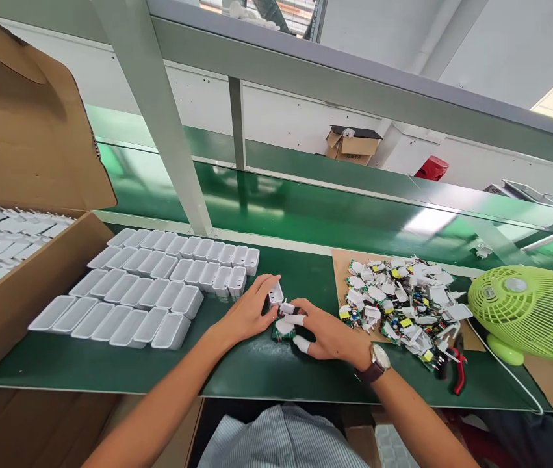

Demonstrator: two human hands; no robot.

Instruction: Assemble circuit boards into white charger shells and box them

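Note:
My left hand point(251, 307) is closed around a small white plastic casing point(275, 294), which stands tilted on the green bench mat. Just to its right, my right hand point(323, 330) wears white finger covers on some fingertips. Its fingers grip a green circuit board with white parts point(284, 328), close by the casing's near end. Whether board and casing touch is hard to make out. Left of my hands, several rows of open white casings point(127, 286) lie side by side. A heap of circuit boards with white and yellow parts point(403, 302) lies to the right on cardboard.
On the left stands an open cardboard box point(62, 253) full of white plastic pieces. Red-handled pliers point(459, 372) lie by the board heap, beside a green fan point(520, 312) with a white cable. Behind the bench run a metal frame post point(159, 117) and a green shelf.

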